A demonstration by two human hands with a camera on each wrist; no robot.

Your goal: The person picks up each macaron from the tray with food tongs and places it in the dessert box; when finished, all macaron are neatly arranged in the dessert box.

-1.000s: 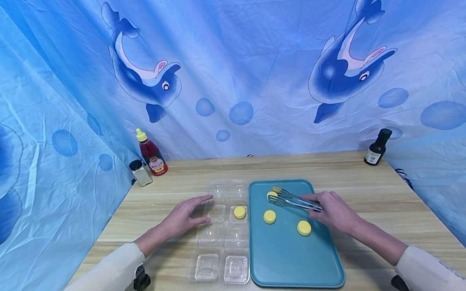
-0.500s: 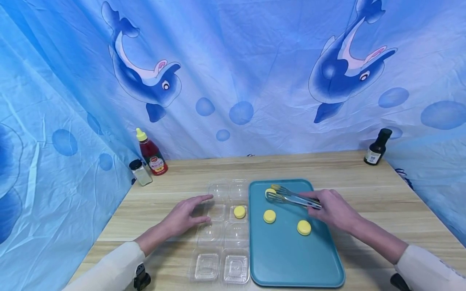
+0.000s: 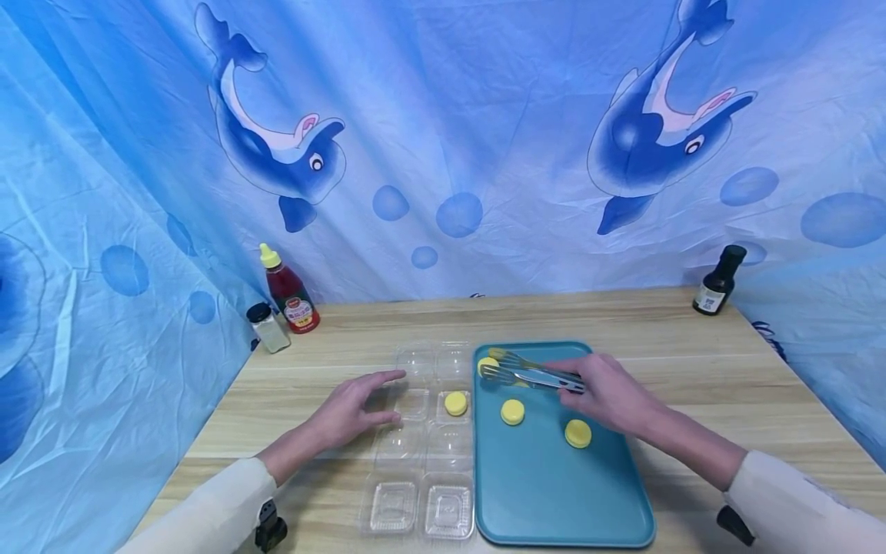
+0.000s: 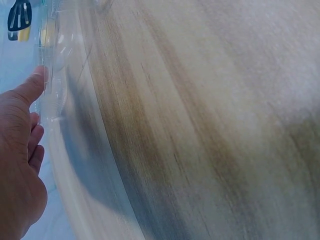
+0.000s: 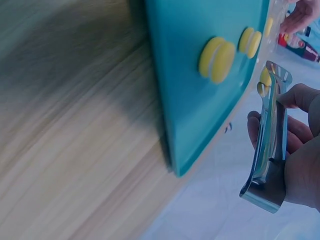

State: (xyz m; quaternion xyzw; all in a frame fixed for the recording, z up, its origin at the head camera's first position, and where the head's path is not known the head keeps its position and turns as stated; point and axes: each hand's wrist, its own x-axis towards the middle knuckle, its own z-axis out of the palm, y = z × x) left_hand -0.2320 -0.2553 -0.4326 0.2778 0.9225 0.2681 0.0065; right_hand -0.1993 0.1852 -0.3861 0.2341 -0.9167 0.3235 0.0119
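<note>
My right hand [image 3: 612, 392] grips metal tongs [image 3: 540, 376] over the far part of a teal tray [image 3: 561, 492]. Between the tong tips sits a yellow macaron [image 3: 487, 367], near the tray's left rim; the right wrist view shows this macaron [image 5: 265, 76] partly hidden by the tongs [image 5: 270, 150]. Two more macarons, one near the middle [image 3: 512, 412] and one farther right [image 3: 577, 434], lie on the tray. My left hand [image 3: 349, 412], fingers spread and relaxed, is at the left edge of a clear plastic compartment box [image 3: 393, 508]. One compartment holds a yellow macaron [image 3: 455, 403].
A red sauce bottle [image 3: 292, 296] and a black-capped seasoning jar [image 3: 268, 329] stand at the back left of the wooden table [image 3: 374, 327]. At the back right is a dark bottle [image 3: 718, 282]. A blue dolphin-print curtain [image 3: 443, 154] hangs behind.
The right hand has carried the tongs leftward, and the macaron between their tips has shifted with them toward the plastic box. My left hand stays where it was.
</note>
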